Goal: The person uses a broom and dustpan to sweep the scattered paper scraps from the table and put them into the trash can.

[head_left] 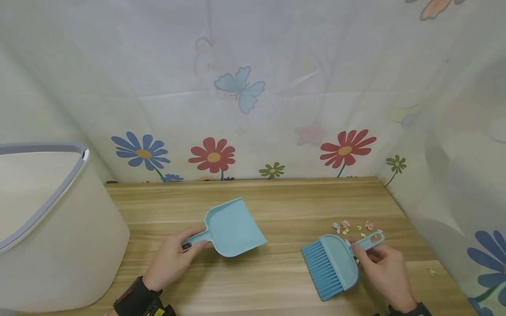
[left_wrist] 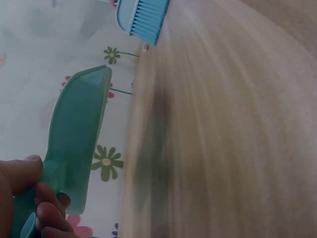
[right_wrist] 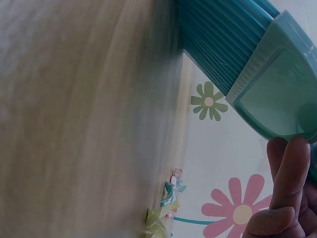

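My left hand (head_left: 174, 256) grips the handle of a light blue dustpan (head_left: 234, 228), whose wide edge points right; in the left wrist view the dustpan (left_wrist: 77, 129) is held above the table. On the right, my right hand (head_left: 385, 272) holds a small blue brush (head_left: 336, 265) by its handle, bristles pointing left. Small crumpled scraps of paper (head_left: 345, 224), pink, yellow and blue, lie just behind the brush, some partly hidden by it. The right wrist view shows the bristles (right_wrist: 223, 39) close to the tabletop and several scraps (right_wrist: 163, 213) near the hand.
A large white bin (head_left: 67, 228) with a grey-blue rim stands at the left. The wooden table (head_left: 276, 197) meets a flower-printed curtain (head_left: 272, 109) at the back and right. One stray yellow scrap (head_left: 432, 272) lies near the right edge.
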Available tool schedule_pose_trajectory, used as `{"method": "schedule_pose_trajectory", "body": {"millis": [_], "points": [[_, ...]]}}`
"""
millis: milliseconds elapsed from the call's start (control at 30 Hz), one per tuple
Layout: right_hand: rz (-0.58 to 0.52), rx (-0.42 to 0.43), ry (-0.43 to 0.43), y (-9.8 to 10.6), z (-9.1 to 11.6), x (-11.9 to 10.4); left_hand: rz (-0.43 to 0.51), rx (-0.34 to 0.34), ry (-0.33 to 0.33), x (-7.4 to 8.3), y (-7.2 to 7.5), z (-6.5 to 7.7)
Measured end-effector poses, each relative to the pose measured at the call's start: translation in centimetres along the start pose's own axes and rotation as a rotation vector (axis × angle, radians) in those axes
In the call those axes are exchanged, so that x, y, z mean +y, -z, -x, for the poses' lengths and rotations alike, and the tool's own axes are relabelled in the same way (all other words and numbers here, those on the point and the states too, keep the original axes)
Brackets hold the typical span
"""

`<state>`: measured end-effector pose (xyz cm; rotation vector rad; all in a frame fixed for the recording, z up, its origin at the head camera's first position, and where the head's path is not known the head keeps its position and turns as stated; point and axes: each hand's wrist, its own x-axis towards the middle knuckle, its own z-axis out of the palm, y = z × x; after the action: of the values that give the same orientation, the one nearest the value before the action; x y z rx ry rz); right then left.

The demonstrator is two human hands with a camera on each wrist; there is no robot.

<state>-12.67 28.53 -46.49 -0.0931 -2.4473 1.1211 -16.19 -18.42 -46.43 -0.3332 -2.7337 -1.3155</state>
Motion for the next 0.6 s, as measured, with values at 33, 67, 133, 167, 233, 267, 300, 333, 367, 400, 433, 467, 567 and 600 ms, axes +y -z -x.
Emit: {"method": "schedule_pose_trajectory", "body": {"millis": [33,67,133,167,233,267,300,333,367,400,433,467,567,600], "points": [[-0.001,0.0,-0.002,0.0,0.0,0.0,0.02,-0.02,0.018,-0.3,-0.4,0.0],[-0.002,-0.002,-0.002,0.0,0.0,-0.1,0.034,-0.037,0.03,-0.5,-0.7,-0.1],[-0.005,0.0,-0.002,0.0,0.0,-0.1,0.067,-0.07,0.051,-1.0,-1.2,-0.1],[-0.007,0.001,-0.004,0.0,0.0,-0.1,0.081,-0.083,0.058,-1.2,-1.4,-0.1],[-0.007,0.0,-0.004,-0.1,0.0,-0.1,0.107,-0.106,0.074,-1.5,-1.7,-0.2],[-0.001,0.0,-0.002,-0.1,0.0,-0.1,0.113,-0.115,0.079,-1.7,-1.9,-0.2],[-0.002,0.001,-0.002,-0.1,0.0,0.0,0.12,-0.124,0.084,-1.9,-2.0,-0.2],[-0.007,0.001,-0.005,-0.1,-0.1,0.0,0.122,-0.132,0.088,-2.0,-2.1,-0.2],[-0.009,0.0,-0.007,-0.1,-0.1,0.0,0.128,-0.141,0.09,-2.2,-2.2,-0.3],[-0.014,-0.005,-0.009,0.0,-0.1,0.1,0.129,-0.148,0.094,-2.3,-2.3,-0.3],[-0.02,-0.009,-0.014,0.0,-0.2,0.0,0.132,-0.156,0.099,-2.4,-2.4,-0.3],[-0.026,-0.016,-0.012,0.2,-0.3,0.0,0.132,-0.166,0.101,-2.5,-2.4,-0.3],[-0.052,-0.008,0.02,0.7,-1.1,-0.4,0.131,-0.193,0.099,-2.7,-2.5,-0.4],[-0.055,0.001,0.043,1.0,-1.5,-0.6,0.127,-0.2,0.097,-2.8,-2.5,-0.4]]}}
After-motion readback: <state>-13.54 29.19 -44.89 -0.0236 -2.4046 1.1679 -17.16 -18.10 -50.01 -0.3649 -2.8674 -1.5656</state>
